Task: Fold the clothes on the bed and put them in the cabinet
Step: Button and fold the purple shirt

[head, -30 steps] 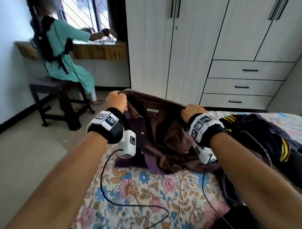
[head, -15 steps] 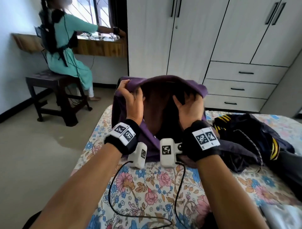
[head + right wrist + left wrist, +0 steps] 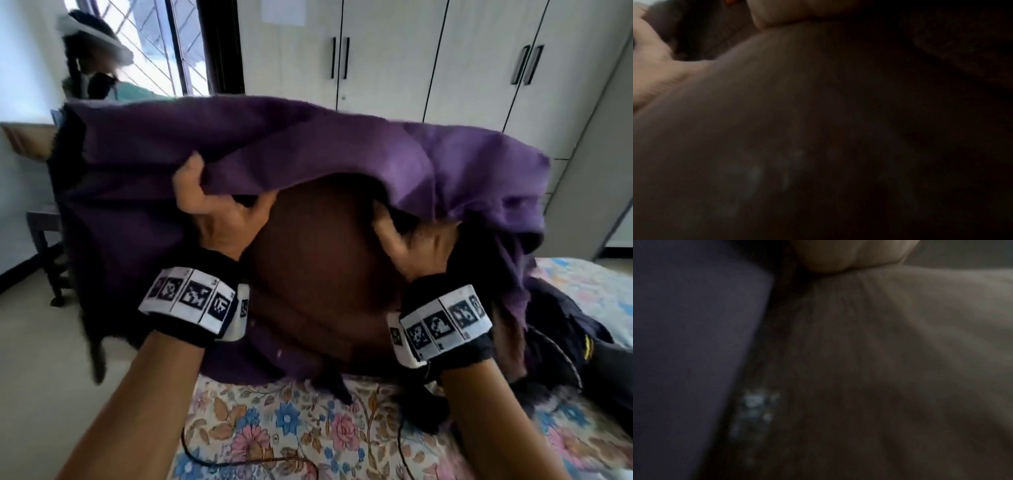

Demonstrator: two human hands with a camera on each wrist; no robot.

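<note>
We hold the purple shirt [image 3: 308,144] up over the bed [image 3: 274,428]: left hand [image 3: 219,219] grips its hem at 9 o'clock, right hand [image 3: 418,243] grips at 3.

The soft purple fabric garment [image 3: 308,144] shows a brighter violet on its outer face and a dark brownish tone on its shaded inner side. The bed's cotton sheet [image 3: 274,428] is cream with a floral print of pink and blue blossoms and tan-brown leaves. A crumpled dark navy garment [image 3: 561,339] at the right carries a small yellow mark. Black fabric wristbands [image 3: 191,305] bear white panels printed with black square-code patterns. The tall wardrobe cabinet [image 3: 428,58] is off-white with thin black handles and black seams. The floor [image 3: 41,359] is pale beige, and the seated person's top [image 3: 132,92] is teal.
</note>
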